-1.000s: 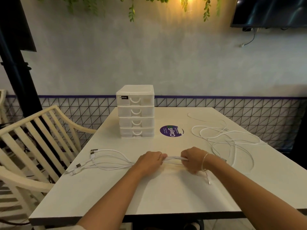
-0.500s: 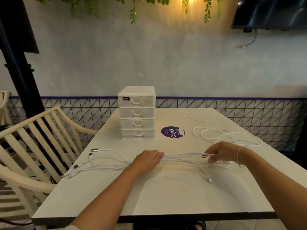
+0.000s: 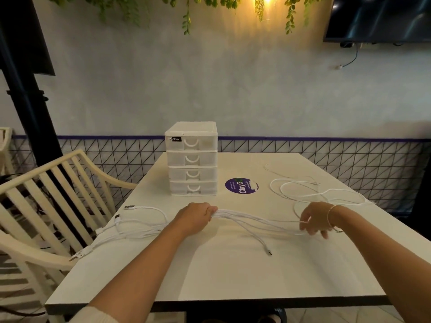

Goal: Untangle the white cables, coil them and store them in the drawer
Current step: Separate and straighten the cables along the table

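Obs.: white cables (image 3: 256, 221) lay across the near middle of the surface (image 3: 233, 276), several strands bunched between your two hands. Your left hand (image 3: 194, 217) had its fingers curled round the bunch, gripping it. Your right hand (image 3: 314, 221) pinched the strands further right; thumb and fingers (image 3: 304, 223) met on them, the other fingers loosely spread. Plug ends fanned out at near left, close to the edge by the chair (image 3: 46, 194). One plug (image 3: 269, 252) trailed loose toward the near side. Slack loops (image 3: 314, 194) lay far right, overlapping.

Judgement: the cables looked light, limp and smooth. They would sag, slide through a loose pinch and snag at crossings. Best holds seemed to be the bunch itself for drawing strands straight, or just behind a plug, never the plug tip.

Drawer unit (image 3: 191, 159) stood at the far side, all four drawers closed.
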